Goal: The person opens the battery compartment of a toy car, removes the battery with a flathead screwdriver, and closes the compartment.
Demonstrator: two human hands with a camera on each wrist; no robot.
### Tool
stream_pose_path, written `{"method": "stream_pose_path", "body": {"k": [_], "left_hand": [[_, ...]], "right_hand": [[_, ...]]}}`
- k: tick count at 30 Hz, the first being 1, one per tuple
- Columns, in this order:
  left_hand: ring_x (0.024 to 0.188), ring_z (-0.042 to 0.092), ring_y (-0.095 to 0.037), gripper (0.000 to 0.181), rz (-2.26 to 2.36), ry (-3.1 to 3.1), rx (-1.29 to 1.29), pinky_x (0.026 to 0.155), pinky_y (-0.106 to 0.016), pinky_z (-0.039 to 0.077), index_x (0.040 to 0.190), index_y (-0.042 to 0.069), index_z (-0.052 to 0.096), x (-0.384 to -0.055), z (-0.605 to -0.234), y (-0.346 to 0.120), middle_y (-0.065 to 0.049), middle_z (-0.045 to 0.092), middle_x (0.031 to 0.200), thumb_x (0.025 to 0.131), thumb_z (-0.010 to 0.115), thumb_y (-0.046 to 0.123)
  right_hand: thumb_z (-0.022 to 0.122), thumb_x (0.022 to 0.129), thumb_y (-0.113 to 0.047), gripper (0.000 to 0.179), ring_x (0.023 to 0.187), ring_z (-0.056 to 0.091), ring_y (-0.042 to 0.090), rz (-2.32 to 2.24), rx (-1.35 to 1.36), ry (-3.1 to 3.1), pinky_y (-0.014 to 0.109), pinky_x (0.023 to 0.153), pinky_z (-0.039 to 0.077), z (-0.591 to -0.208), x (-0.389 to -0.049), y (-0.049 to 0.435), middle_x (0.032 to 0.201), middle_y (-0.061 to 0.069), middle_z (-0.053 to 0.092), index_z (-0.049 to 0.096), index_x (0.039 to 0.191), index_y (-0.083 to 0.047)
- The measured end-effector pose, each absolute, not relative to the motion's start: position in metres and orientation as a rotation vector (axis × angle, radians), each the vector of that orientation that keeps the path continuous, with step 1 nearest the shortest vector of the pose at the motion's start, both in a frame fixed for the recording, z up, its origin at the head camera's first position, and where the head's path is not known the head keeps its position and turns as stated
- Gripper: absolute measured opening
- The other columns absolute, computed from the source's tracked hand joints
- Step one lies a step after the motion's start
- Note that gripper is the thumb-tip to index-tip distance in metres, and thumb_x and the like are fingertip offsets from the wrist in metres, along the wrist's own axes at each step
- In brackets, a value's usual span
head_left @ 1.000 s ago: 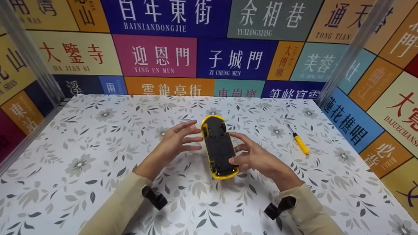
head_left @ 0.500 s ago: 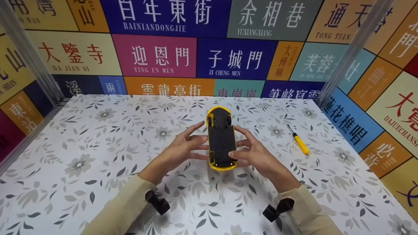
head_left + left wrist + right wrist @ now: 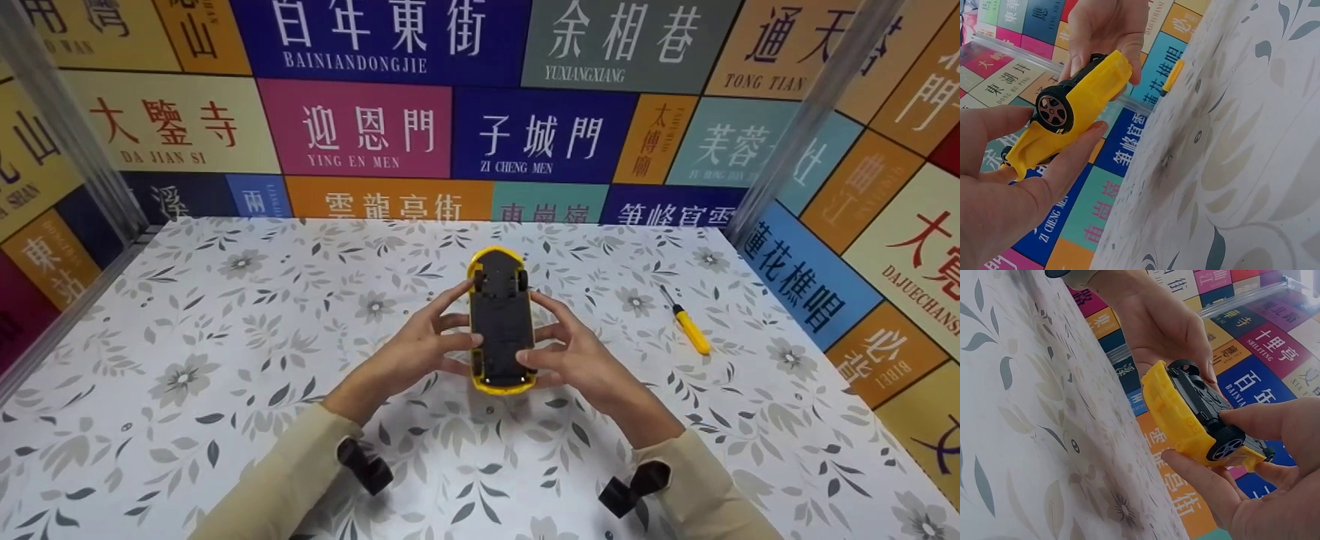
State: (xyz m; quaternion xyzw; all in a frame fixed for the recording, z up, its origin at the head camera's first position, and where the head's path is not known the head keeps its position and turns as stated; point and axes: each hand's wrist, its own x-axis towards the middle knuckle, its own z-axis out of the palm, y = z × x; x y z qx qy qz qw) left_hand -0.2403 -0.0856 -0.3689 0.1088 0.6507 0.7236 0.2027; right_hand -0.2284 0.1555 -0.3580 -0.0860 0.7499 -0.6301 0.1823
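Since the earlier frame, I see the left hand (image 3: 418, 345) has closed in on the upturned yellow toy car (image 3: 501, 326). Fingers of both it and the right hand (image 3: 586, 366) now grip the sides, above the worktop (image 3: 300, 322). From the head view, roof and some fingertips are hidden.
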Motion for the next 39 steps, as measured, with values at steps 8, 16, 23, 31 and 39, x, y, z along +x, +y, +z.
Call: {"method": "stream_pose_path", "body": {"k": [8, 16, 23, 31, 39], "left_hand": [[0.120, 0.063, -0.036, 0.088, 2.010, 1.809, 0.328, 0.087, -0.048, 0.062, 0.160, 0.032, 0.019, -0.2405, -0.3695, -0.0863, -0.022, 0.044, 0.150, 0.091, 0.064, 0.000], [0.122, 0.062, -0.038, 0.089, 2.001, 1.807, 0.307, 0.088, -0.049, 0.061, 0.161, 0.030, 0.017, -0.2417, -0.3701, -0.0874, -0.021, 0.043, 0.151, 0.091, 0.065, 0.000], [0.120, 0.062, -0.036, 0.090, 2.008, 1.817, 0.285, 0.087, -0.048, 0.062, 0.160, 0.030, 0.020, -0.2428, -0.3705, -0.0879, -0.020, 0.044, 0.150, 0.089, 0.065, -0.002], [0.118, 0.064, -0.034, 0.090, 2.026, 1.836, 0.207, 0.086, -0.047, 0.062, 0.158, 0.034, 0.025, -0.2476, -0.3760, -0.0908, -0.016, 0.049, 0.147, 0.087, 0.065, -0.004], [0.122, 0.061, -0.037, 0.091, 2.038, 1.815, 0.205, 0.090, -0.049, 0.060, 0.159, 0.032, 0.022, -0.2499, -0.3780, -0.0920, -0.019, 0.046, 0.149, 0.087, 0.063, -0.006]], "right_hand": [[0.068, 0.091, -0.004, 0.086, 0.099, 0.069, 0.025, -1.789, -0.236, 2.109, 0.045, 0.084, 0.063, -0.3594, -0.2284, 0.1547, 0.128, 0.023, 0.049, 0.023, 0.159, -0.030], [0.069, 0.092, -0.005, 0.084, 0.098, 0.070, 0.025, -1.796, -0.236, 2.096, 0.045, 0.085, 0.063, -0.3606, -0.2285, 0.1539, 0.128, 0.024, 0.048, 0.024, 0.159, -0.030], [0.071, 0.091, -0.008, 0.085, 0.100, 0.070, 0.025, -1.758, -0.220, 2.123, 0.045, 0.086, 0.062, -0.3598, -0.2282, 0.1518, 0.131, 0.024, 0.049, 0.026, 0.158, -0.033], [0.068, 0.093, -0.009, 0.080, 0.108, 0.068, 0.028, -1.746, -0.220, 2.137, 0.045, 0.091, 0.061, -0.3607, -0.2284, 0.1494, 0.140, 0.025, 0.048, 0.025, 0.159, -0.023], [0.065, 0.092, -0.009, 0.078, 0.123, 0.058, 0.034, -1.734, -0.227, 2.194, 0.052, 0.098, 0.057, -0.3590, -0.2266, 0.1473, 0.144, 0.023, 0.043, 0.027, 0.159, -0.023]]}}
